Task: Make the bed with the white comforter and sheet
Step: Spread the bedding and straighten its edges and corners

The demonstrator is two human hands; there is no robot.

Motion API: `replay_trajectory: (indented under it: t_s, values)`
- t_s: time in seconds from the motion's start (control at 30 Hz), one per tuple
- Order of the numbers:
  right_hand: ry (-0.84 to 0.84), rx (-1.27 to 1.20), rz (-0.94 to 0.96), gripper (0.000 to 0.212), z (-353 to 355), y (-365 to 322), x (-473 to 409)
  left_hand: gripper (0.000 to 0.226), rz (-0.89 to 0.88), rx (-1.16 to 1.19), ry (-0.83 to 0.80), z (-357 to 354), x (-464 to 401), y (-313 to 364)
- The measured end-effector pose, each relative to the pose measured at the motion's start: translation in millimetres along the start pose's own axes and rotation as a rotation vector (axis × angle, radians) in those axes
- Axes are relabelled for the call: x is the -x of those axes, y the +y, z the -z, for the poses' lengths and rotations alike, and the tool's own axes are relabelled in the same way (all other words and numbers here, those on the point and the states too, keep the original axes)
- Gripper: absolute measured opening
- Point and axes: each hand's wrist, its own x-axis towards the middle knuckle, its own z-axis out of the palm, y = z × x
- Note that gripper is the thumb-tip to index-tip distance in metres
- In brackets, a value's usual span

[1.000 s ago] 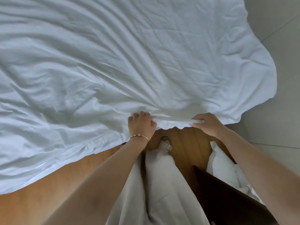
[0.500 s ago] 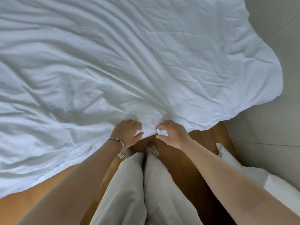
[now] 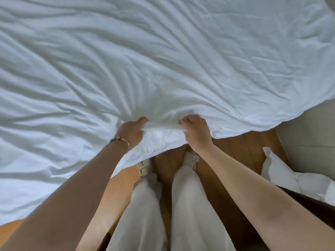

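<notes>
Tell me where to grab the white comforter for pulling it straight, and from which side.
Grip the white comforter along its near hem, coming from the floor side. That edge hangs free, and the left hand and right hand already bunch it there.

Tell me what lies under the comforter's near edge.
Under the comforter's lifted edge, gripped by the left hand and right hand, wooden floor and the person's shoes show. The bed and sheet beneath the rest are covered.
</notes>
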Motion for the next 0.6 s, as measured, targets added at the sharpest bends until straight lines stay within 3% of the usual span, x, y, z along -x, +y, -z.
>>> replay_trajectory:
  t_s: [0.07, 0.17, 0.27, 0.37, 0.43, 0.5, 0.6]
  values:
    - [-0.194, -0.026, -0.036, 0.035, 2.4, -14.5, 5.9, 0.014, -0.023, 0.074, -0.128, 17.2, 11.5, -9.8]
    - [-0.452, 0.17, 0.034, 0.036, -0.1, -40.6, 29.6, 0.037, -0.027, -0.076, -0.431, 17.6, 38.7, -29.5]
    - [-0.585, 0.194, 0.084, 0.031, -10.2, -62.0, 44.2, 0.043, -0.023, -0.312, -0.601, 1.4, 61.4, -46.4]
    - [-0.728, 0.197, 0.014, 0.04, -14.6, -68.5, 41.0, 0.06, -0.028, -0.394, -0.663, -4.9, 69.5, -56.6]
    - [-0.854, 0.213, -0.042, 0.055, -21.5, -68.5, 41.5, 0.077, -0.07, -0.431, -0.707, -14.4, 80.4, -67.0]
    - [-0.927, 0.175, -0.106, 0.072, -26.7, -72.8, 44.6, 0.081, -0.109, -0.41, -0.714, -17.4, 92.3, -78.3]
    - [-0.829, 0.035, -0.086, 0.069, -33.2, -92.7, 48.8, 0.075, -0.233, -0.325, -0.501, -15.1, 110.7, -105.7]
